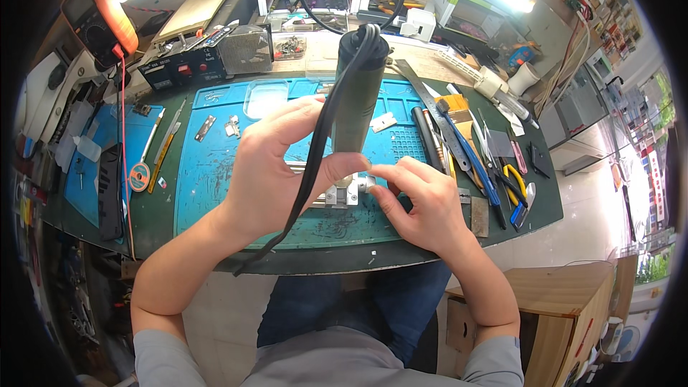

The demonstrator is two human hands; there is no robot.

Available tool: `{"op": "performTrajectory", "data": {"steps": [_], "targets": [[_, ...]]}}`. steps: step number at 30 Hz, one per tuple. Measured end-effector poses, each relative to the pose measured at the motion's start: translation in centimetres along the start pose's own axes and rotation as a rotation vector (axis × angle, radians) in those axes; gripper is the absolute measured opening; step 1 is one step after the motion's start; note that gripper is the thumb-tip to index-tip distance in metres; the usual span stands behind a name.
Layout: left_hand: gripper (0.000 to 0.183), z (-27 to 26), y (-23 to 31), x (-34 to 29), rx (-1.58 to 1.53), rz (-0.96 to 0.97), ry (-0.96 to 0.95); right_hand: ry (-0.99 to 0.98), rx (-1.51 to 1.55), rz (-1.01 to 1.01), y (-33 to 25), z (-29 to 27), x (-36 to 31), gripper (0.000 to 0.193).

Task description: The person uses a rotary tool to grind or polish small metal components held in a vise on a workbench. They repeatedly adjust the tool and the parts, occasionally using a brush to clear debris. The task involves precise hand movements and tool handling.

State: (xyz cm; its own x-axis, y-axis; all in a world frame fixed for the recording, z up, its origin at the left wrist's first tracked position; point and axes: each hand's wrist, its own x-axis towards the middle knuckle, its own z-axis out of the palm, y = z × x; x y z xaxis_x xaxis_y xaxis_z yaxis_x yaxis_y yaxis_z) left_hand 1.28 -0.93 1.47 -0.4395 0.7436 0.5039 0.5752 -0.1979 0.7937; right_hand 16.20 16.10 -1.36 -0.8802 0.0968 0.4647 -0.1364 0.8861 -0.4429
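Note:
My left hand (276,161) is closed round a thick dark green cylindrical handheld tool (358,93), which stands upright with its cable leaving the top. The black cable (319,150) drops across this hand toward the bench's near edge. Below the tool, a small metal clamp fixture (337,199) sits on the blue mat (287,233). The tool's lower end and part of the fixture are hidden behind my left thumb. My right hand (423,201) pinches the round metal knob (364,183) at the fixture's right side.
A clear plastic tray (265,98) and small metal parts lie on the mat's far half. At right are a steel ruler (437,118), yellow-handled pliers (514,185) and several pens. A solder spool (139,177) and an orange multimeter (100,18) are at left.

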Motion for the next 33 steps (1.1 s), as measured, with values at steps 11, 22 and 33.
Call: {"op": "performTrajectory", "data": {"steps": [11, 22, 33], "targets": [[0.039, -0.05, 0.01, 0.15, 0.033, 0.013, -0.011, -0.015, 0.043, 0.044, -0.17, -0.09, 0.06, 0.018], [0.039, -0.06, -0.18, 0.18, 0.057, 0.055, -0.015, -0.020, -0.002, 0.002, 0.38, 0.22, -0.14, 0.016], [0.041, 0.04, -0.14, 0.15, 0.070, 0.033, -0.010, -0.033, 0.023, 0.022, 0.05, -0.15, 0.01, 0.023]]}}
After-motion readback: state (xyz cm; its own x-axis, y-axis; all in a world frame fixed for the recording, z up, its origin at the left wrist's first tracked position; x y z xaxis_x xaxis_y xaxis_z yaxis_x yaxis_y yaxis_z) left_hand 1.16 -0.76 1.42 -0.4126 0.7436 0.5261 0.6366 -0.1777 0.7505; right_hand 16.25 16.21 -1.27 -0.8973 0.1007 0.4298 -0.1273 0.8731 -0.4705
